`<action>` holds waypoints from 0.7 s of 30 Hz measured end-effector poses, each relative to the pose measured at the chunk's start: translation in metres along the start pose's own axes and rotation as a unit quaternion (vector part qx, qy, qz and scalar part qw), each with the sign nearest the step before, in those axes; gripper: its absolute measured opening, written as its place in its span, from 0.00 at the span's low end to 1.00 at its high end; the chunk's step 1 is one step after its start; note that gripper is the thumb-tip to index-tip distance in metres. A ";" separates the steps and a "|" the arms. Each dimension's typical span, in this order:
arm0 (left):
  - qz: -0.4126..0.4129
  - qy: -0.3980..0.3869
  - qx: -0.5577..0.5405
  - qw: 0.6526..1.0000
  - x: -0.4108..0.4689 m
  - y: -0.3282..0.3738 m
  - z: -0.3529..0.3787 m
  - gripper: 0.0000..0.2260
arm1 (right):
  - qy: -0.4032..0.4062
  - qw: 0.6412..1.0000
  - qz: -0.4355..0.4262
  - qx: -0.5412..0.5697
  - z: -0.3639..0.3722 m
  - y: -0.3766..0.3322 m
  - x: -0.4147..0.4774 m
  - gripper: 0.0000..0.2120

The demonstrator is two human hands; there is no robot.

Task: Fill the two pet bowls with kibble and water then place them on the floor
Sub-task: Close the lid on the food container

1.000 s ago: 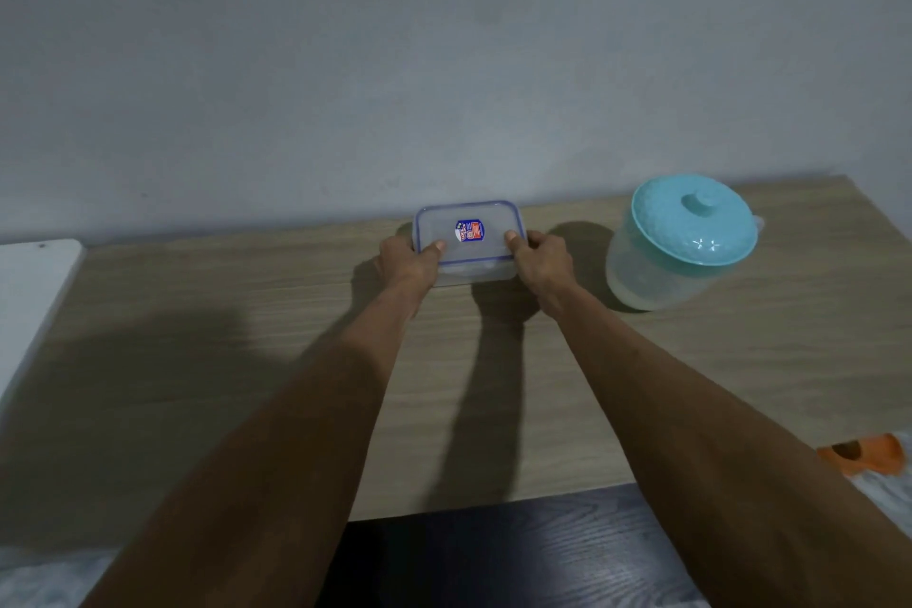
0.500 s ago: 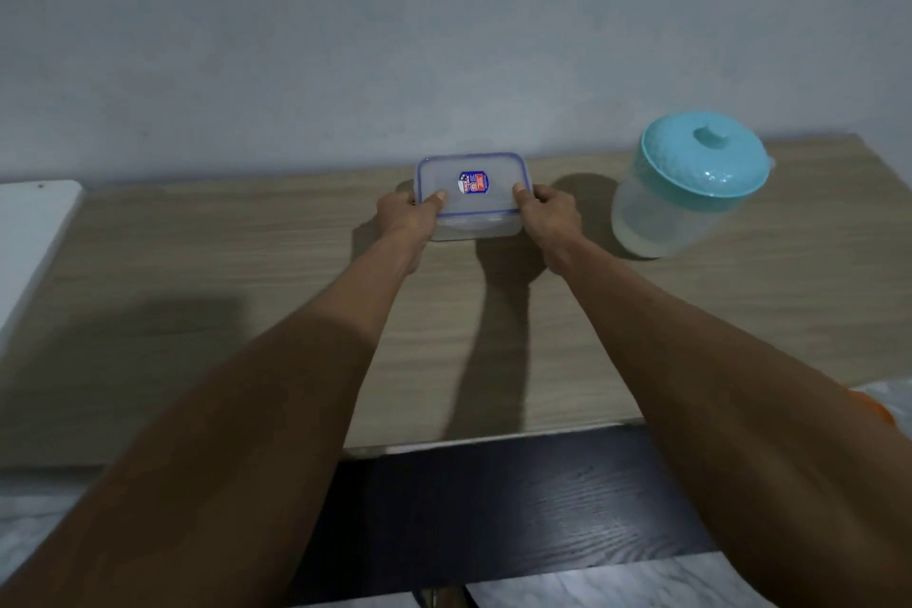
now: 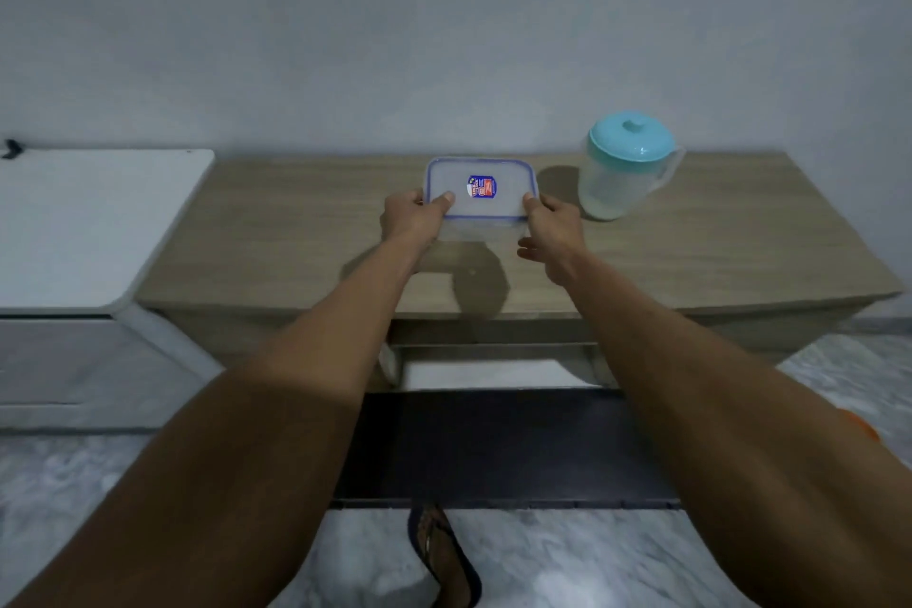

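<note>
I hold a clear rectangular plastic box (image 3: 481, 190) with a blue-rimmed lid and a small sticker. My left hand (image 3: 412, 217) grips its left end and my right hand (image 3: 552, 232) its right end, thumbs on the lid. The box hangs a little above the wooden table (image 3: 276, 232), and its shadow falls on the top below it. What is inside the box I cannot tell. A translucent jug (image 3: 622, 173) with a teal lid stands on the table just right of the box, apart from my right hand.
A white cabinet (image 3: 89, 222) adjoins the table on the left. A dark low board (image 3: 493, 444) lies in front of the table over the marbled floor. My sandalled foot (image 3: 444, 553) shows below. An orange object (image 3: 861, 427) peeks out behind my right arm.
The box has risen off the table with both hands on it. My view has pulled back and down, so the table's front, the floor and my foot now show.
</note>
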State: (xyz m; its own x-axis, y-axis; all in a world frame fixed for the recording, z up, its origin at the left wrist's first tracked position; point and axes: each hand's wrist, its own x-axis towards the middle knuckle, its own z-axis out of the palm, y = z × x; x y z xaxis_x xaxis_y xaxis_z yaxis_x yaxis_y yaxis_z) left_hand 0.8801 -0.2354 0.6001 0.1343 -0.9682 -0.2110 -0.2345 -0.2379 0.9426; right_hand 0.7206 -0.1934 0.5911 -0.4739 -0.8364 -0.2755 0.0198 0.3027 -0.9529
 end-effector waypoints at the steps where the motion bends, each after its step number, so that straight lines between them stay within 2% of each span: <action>1: 0.004 0.009 0.001 1.000 -0.015 -0.001 -0.007 0.09 | -0.003 1.000 -0.004 0.005 -0.004 0.000 -0.017 0.07; 5: 0.003 0.021 0.004 1.000 -0.073 -0.016 -0.029 0.15 | -0.010 1.000 -0.013 0.010 -0.015 0.011 -0.075 0.07; 8: 0.000 0.022 -0.006 1.000 -0.109 -0.031 -0.040 0.16 | -0.016 1.000 -0.006 -0.002 -0.020 0.027 -0.106 0.11; 10: -0.008 0.018 -0.011 1.000 -0.127 -0.042 -0.045 0.17 | -0.009 1.000 -0.007 -0.005 -0.022 0.041 -0.120 0.09; 13: -0.012 0.002 -0.022 1.000 -0.140 -0.065 -0.049 0.15 | -0.002 1.000 -0.011 -0.007 -0.022 0.065 -0.132 0.08; 17: 0.002 0.005 -0.038 0.999 -0.141 -0.111 -0.052 0.12 | 0.036 0.999 -0.029 -0.009 -0.007 0.108 -0.134 0.16; 19: 0.013 0.015 -0.044 0.999 -0.137 -0.141 -0.050 0.10 | 0.057 0.998 -0.035 0.005 0.005 0.138 -0.131 0.16; 21: 0.021 0.025 -0.039 0.999 -0.133 -0.175 -0.047 0.11 | 0.074 0.997 -0.029 0.014 0.015 0.173 -0.128 0.15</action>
State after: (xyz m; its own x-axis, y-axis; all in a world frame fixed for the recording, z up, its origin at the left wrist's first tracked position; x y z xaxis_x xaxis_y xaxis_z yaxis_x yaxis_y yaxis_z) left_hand 0.9484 -0.0614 0.4755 0.1738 -0.9719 -0.1590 -0.1649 -0.1879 0.9682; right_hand 0.7983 -0.0408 0.4597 -0.5998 -0.7746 -0.2005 0.0120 0.2419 -0.9702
